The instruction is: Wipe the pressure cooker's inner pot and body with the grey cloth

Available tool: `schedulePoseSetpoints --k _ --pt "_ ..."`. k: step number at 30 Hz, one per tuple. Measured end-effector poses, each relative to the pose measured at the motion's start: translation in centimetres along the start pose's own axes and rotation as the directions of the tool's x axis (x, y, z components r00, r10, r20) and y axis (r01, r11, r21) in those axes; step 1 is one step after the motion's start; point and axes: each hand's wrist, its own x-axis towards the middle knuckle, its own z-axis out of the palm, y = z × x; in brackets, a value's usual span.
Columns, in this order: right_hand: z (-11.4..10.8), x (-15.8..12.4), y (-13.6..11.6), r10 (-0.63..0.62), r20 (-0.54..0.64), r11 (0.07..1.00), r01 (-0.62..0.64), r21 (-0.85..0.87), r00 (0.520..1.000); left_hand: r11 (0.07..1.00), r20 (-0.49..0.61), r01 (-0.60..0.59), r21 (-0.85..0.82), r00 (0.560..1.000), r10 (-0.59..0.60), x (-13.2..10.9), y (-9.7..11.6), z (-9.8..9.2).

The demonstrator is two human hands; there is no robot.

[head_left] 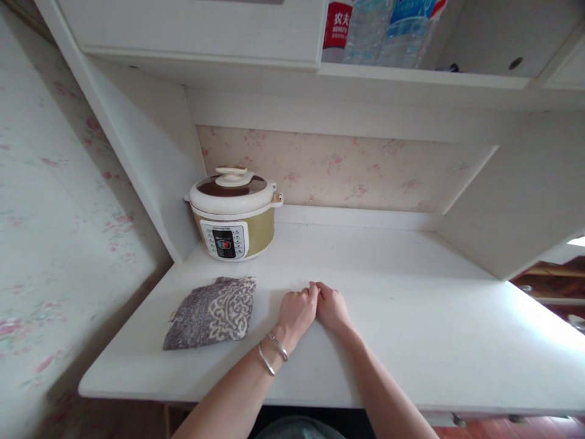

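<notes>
My left hand [296, 311], with two silver bangles at the wrist, rests closed on the white counter [411, 329]. Against it lies my right hand [332, 306], also curled into a loose fist, the knuckles of both touching. No object shows in either one, though the palms face away from view. To the left of my hands is a folded grey cloth [212, 312] with a cream scroll pattern, apart from my fingers. Behind the cloth stands an electric pressure cooker [233, 213], white and olive green, its lid on and its control panel facing me.
Above the counter hangs a white cabinet [201, 36]; plastic bottles [370, 33] stand in its open part. White side panels [516, 183] close in the counter left and right. Floral wallpaper [333, 164] covers the back wall. Drawer knobs [458, 419] show below the front edge.
</notes>
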Motion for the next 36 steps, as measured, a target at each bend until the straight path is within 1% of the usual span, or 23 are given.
schedulePoseSetpoints --k 5,15,24,27,30,33,36 --pt "0.0 0.0 0.0 -0.024 -0.008 1.000 0.024 -0.014 1.000 1.000 -0.005 -0.002 0.014 1.000 0.002 -0.1 0.1 0.0" --pt "0.0 0.0 0.0 -0.004 -0.004 1.000 0.004 -0.012 1.000 0.997 0.033 0.053 -0.054 0.998 -0.051 0.1 0.2 -0.3" --pt "0.0 0.0 0.2 -0.007 0.009 0.999 0.008 -0.033 1.000 0.965 0.079 0.145 -0.218 0.988 -0.131 0.2 0.2 -0.5" --pt "0.0 -0.1 0.1 -0.004 0.004 1.000 0.005 -0.017 1.000 0.977 0.041 0.093 -0.192 0.995 -0.086 0.2 0.1 -0.5" --pt "-0.1 -0.1 0.0 -0.001 0.010 1.000 0.001 -0.017 1.000 0.998 0.014 -0.021 -0.051 1.000 0.022 0.1 -0.1 -0.7" --pt "-0.3 -0.2 -0.1 -0.034 0.024 0.999 0.035 -0.023 0.999 0.988 0.006 -0.127 0.088 0.992 0.127 -0.1 0.1 -1.1" --pt "-0.4 -0.3 -0.2 -0.070 0.025 0.997 0.071 -0.029 0.997 0.972 0.003 -0.172 0.159 0.985 0.174 -0.3 0.5 -1.5"
